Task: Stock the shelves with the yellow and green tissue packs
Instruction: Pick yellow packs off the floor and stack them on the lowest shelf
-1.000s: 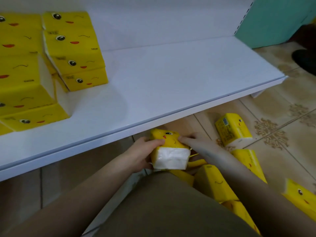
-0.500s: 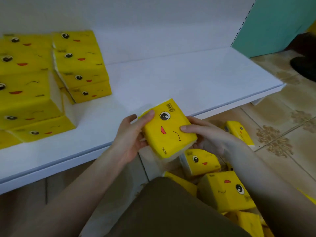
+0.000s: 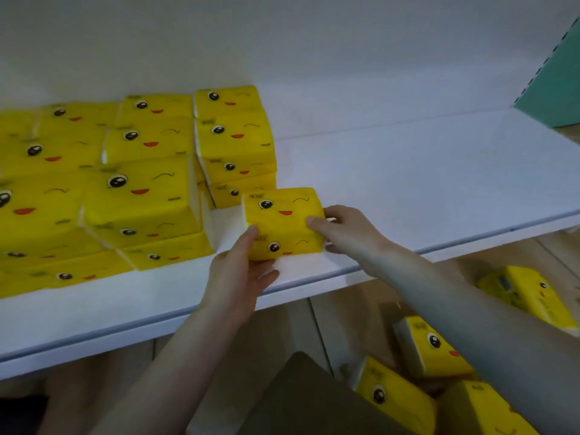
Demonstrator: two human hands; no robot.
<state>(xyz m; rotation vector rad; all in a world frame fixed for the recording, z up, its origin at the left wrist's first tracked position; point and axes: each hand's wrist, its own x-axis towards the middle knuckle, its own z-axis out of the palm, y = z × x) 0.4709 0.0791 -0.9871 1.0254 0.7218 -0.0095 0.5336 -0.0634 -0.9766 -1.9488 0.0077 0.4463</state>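
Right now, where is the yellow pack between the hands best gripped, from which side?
By its two short ends, from the open front of the shelf: the pack lies flat, stacked packs crowd its rear left, and the left hand and right hand grip there.

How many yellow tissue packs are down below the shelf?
4 yellow plastic-wrapped tissue packs: one far right, one lower left of it, two along the bottom edge. More may be hidden.

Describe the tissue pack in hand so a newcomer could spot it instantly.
Start at the white shelf. Right of the stacked yellow packs, near its front edge, is one yellow pack. It alone is held by the left hand and right hand.
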